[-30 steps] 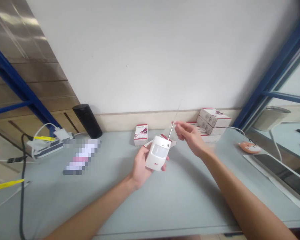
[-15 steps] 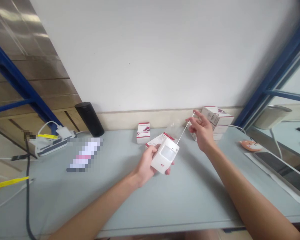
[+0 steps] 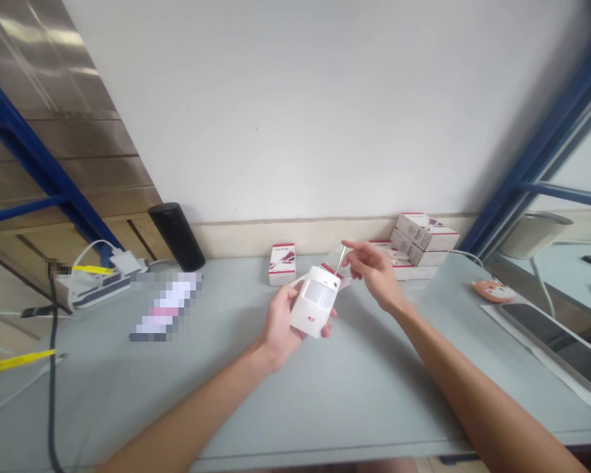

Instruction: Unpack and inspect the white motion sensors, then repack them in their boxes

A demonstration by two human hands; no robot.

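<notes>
My left hand (image 3: 282, 325) is wrapped round a white device (image 3: 315, 303) with a pale curved window and a small red mark, tilted above the table. A thin metal antenna (image 3: 340, 260) sticks up from the device's top right corner, much of its length pushed in. The fingers of my right hand (image 3: 369, 266) are at the antenna's tip, with the index finger touching it. Behind the device a red and white box or leaflet is mostly hidden.
A small red and white box (image 3: 282, 264) stands near the wall. Stacked boxes (image 3: 423, 240) are at the back right. A black cylinder (image 3: 177, 236), a blurred-out phone-like item (image 3: 167, 307) and a power strip (image 3: 103, 289) lie left; an orange mouse (image 3: 493, 291) and dark phone (image 3: 556, 341) lie right.
My right hand has moved left and down toward the device, and the antenna is much shorter. My left hand has shifted slightly left with the device.
</notes>
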